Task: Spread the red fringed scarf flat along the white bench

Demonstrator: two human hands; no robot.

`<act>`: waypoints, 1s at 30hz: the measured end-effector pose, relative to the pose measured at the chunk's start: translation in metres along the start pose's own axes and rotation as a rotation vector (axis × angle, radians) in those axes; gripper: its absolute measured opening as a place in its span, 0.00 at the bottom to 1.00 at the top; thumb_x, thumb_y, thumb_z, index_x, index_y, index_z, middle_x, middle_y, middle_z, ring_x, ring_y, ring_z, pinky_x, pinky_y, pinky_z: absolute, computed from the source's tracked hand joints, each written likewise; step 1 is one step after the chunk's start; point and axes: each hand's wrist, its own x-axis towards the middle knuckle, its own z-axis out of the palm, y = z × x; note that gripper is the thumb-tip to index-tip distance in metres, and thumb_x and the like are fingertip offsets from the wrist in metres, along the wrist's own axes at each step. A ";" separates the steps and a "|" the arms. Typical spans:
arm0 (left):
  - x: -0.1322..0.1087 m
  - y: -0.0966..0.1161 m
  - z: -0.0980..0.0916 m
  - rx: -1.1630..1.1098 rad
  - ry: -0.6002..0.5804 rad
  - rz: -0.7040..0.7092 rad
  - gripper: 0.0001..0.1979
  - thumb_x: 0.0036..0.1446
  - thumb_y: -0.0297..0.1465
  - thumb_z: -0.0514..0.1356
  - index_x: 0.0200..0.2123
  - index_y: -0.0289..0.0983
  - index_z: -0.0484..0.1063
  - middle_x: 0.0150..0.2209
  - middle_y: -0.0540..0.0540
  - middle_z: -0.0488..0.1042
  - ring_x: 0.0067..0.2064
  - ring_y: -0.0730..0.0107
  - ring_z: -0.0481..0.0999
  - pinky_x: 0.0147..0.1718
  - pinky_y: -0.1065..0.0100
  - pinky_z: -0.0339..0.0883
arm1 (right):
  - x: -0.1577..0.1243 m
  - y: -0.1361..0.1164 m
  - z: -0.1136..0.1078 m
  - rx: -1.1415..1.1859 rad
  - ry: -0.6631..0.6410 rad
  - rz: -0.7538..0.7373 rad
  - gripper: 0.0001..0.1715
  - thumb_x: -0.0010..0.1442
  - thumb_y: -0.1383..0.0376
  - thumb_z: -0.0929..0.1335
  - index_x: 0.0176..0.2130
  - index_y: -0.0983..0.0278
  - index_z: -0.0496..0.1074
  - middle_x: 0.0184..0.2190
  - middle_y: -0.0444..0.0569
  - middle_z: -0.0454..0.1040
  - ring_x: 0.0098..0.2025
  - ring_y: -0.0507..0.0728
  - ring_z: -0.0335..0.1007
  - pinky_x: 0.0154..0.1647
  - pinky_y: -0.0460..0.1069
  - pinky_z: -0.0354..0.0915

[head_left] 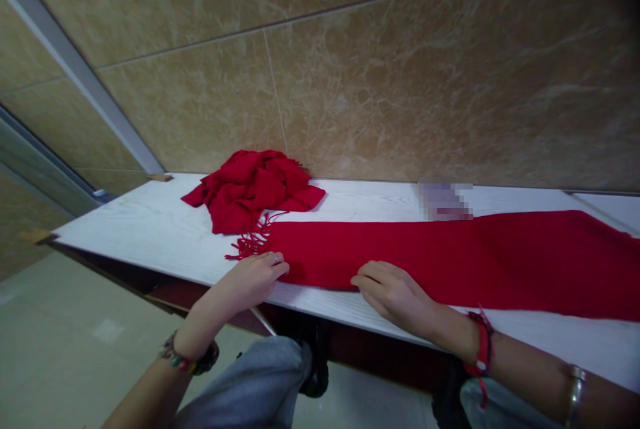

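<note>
A long red scarf [400, 249] lies stretched flat along the white table, its fringe [255, 239] at the left end. My left hand [257, 275] grips the near corner beside the fringe, fingers pinched together. Further right along the same near edge, my right hand [387, 285] has its fingers bent and closed on the cloth; the fingertips are partly hidden. Behind the fringed end, a second red cloth [257, 185] sits crumpled in a heap, with some fringe showing.
The white table [135, 229] runs along a brown marbled tile wall [400, 82]. A blurred-out item [445, 199] stands behind the scarf. The scarf's right end runs out of view. Below the table's near edge are my legs [250, 382] and the tiled floor.
</note>
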 end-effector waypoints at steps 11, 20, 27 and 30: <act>0.001 -0.004 -0.001 0.118 -0.013 -0.182 0.13 0.51 0.19 0.50 0.39 0.35 0.67 0.37 0.41 0.71 0.36 0.62 0.72 0.31 0.65 0.67 | 0.001 0.001 0.005 -0.042 -0.067 0.017 0.09 0.55 0.74 0.62 0.32 0.66 0.70 0.28 0.50 0.70 0.30 0.54 0.62 0.32 0.48 0.60; -0.008 -0.019 0.000 0.172 0.179 -0.105 0.10 0.54 0.19 0.49 0.32 0.35 0.68 0.34 0.42 0.68 0.37 0.63 0.69 0.36 0.65 0.64 | -0.001 0.000 0.003 -0.067 0.078 -0.021 0.14 0.59 0.74 0.58 0.29 0.66 0.69 0.25 0.49 0.66 0.28 0.54 0.57 0.29 0.48 0.54; -0.006 -0.013 0.005 0.100 0.019 -0.072 0.12 0.51 0.18 0.50 0.35 0.36 0.67 0.34 0.43 0.70 0.36 0.64 0.70 0.35 0.65 0.63 | -0.001 -0.003 0.007 -0.043 -0.035 0.031 0.12 0.57 0.76 0.60 0.32 0.67 0.70 0.28 0.50 0.67 0.30 0.54 0.58 0.32 0.49 0.55; -0.007 -0.009 0.001 0.037 0.044 -0.040 0.10 0.51 0.20 0.52 0.35 0.36 0.67 0.37 0.43 0.69 0.39 0.64 0.69 0.38 0.64 0.62 | -0.002 -0.003 0.008 -0.055 -0.019 0.024 0.11 0.57 0.76 0.60 0.32 0.67 0.70 0.28 0.50 0.67 0.31 0.55 0.58 0.32 0.49 0.55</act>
